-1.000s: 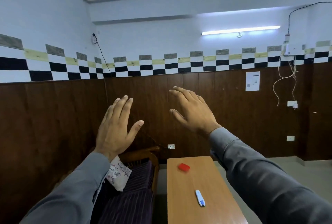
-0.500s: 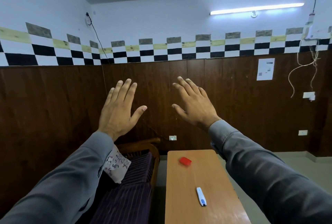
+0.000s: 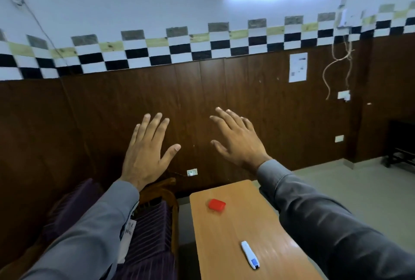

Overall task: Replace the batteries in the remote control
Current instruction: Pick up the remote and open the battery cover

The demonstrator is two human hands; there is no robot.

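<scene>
A slim white remote control (image 3: 250,254) with a blue end lies on the wooden table (image 3: 226,234), near its front. A small red case (image 3: 216,204) rests farther back on the same table. My left hand (image 3: 147,151) is raised in the air, palm away, fingers spread, holding nothing. Beside it my right hand (image 3: 239,139) is held up the same way, fingers apart and empty. Both hands hover well above and beyond the table, touching neither object. No batteries are visible.
A wooden-armed sofa (image 3: 155,230) with purple striped cushions stands left of the table. A dark wood-panelled wall (image 3: 224,104) is straight ahead with a socket (image 3: 192,172) low down. Grey floor (image 3: 350,192) lies to the right, with dark furniture (image 3: 402,145) at the far right.
The view has tilted down and turned right, so hands, table and wall sit differently in frame. Both hands stay raised, spread and empty. The remote and red case have not moved.
</scene>
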